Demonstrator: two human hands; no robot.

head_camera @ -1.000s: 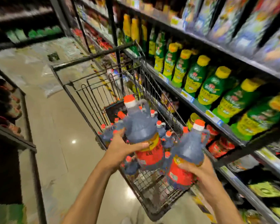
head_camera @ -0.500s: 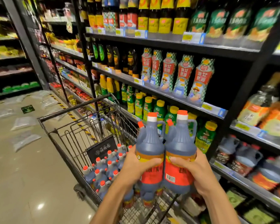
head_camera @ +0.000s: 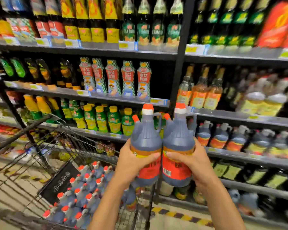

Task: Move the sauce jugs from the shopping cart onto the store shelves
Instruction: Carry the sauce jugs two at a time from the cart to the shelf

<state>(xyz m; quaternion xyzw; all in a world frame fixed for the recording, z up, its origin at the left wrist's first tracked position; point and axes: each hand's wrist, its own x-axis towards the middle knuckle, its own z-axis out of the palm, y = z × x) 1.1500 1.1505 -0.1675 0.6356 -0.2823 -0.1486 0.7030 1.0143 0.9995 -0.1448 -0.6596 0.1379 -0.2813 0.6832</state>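
Note:
Two dark sauce jugs with orange caps and red labels are held up side by side, touching, in front of the shelves. My left hand (head_camera: 131, 163) grips the left jug (head_camera: 145, 143) around its lower body. My right hand (head_camera: 192, 161) grips the right jug (head_camera: 178, 143) the same way. Below and to the left, the wire shopping cart (head_camera: 45, 150) holds several more of the same jugs (head_camera: 83, 193). Matching jugs (head_camera: 219, 138) stand in a row on the shelf (head_camera: 249, 159) just right of the held pair.
Shelves packed with bottles fill the view: green bottles with yellow caps (head_camera: 101, 120) behind the cart, checkered pouches (head_camera: 113, 78) above, amber bottles (head_camera: 199, 92) upper right. A black upright post (head_camera: 179, 63) divides the shelf bays. Striped floor tape (head_camera: 181, 214) runs along the shelf base.
Both jugs were lifted out of the cart and brought together, upright. My view has swung right and up from the cart toward the shelves, which are now closer.

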